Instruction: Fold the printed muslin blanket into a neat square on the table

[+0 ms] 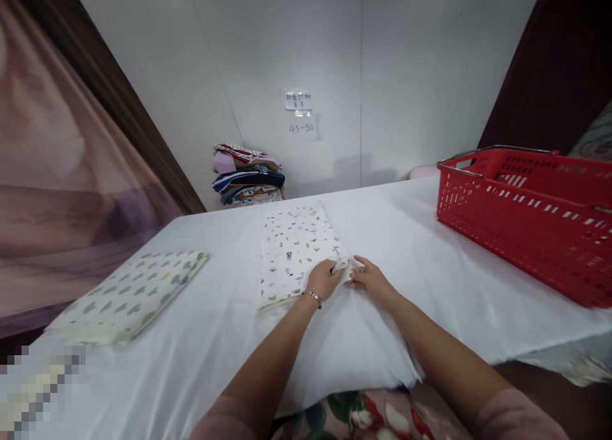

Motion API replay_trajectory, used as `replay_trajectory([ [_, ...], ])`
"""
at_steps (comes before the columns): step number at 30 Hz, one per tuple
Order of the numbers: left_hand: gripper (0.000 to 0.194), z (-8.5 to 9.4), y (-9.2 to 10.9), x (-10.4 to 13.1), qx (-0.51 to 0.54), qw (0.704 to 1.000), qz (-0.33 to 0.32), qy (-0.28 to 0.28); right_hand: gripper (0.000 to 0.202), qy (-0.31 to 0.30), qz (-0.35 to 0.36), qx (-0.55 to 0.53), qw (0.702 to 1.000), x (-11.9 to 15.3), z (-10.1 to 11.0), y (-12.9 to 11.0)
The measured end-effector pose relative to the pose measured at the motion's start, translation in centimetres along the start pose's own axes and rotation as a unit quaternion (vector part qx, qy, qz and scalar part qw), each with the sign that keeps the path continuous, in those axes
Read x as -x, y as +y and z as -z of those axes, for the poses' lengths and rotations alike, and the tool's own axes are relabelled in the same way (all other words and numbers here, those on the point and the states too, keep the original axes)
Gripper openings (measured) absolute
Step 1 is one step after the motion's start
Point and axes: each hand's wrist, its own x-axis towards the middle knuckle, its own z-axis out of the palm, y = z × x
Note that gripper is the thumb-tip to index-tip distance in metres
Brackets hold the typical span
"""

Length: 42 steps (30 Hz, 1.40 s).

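Observation:
A white cloth with small printed plants and animals [294, 245] lies folded in a flat rectangle on the white-covered table. Its near right corner is bunched up between my two hands. My left hand [326, 279], with a bracelet at the wrist, is closed on the gathered edge. Just to the right, my right hand [370, 279] pinches the same corner with thumb and fingers. Part of the corner is hidden behind the fingers. To the left lies a second folded cloth with grey cloud shapes [136, 290], apart from both hands.
A red plastic basket [516, 229] with metal handles stands at the right. Behind the table's far edge rises a stack of folded fabrics [248, 178] against the wall. Two paper notes [302, 127] are taped above. A curtain [71, 172] hangs at the left.

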Motion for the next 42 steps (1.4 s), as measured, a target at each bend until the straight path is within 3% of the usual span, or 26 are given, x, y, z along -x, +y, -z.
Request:
replay_trajectory([
  [5,0.028,0.6,0.4,0.0,-0.015,0.998,-0.052,-0.037,0.070,-0.018,-0.007,-0.012,1.000,0.0,0.3,-0.1],
  [14,0.036,0.3,-0.3,-0.7,0.012,0.998,-0.012,-0.058,0.068,-0.012,-0.030,-0.008,0.999,-0.1,0.2,-0.5],
  [35,0.031,0.2,-0.1,-0.6,-0.004,0.999,-0.021,-0.042,0.070,-0.008,-0.046,0.004,0.999,-0.5,0.3,-0.3],
  [42,0.027,0.4,0.3,-0.7,0.005,0.999,0.015,-0.049,0.073,-0.027,-0.009,-0.007,1.000,-0.2,0.5,-0.1],
])
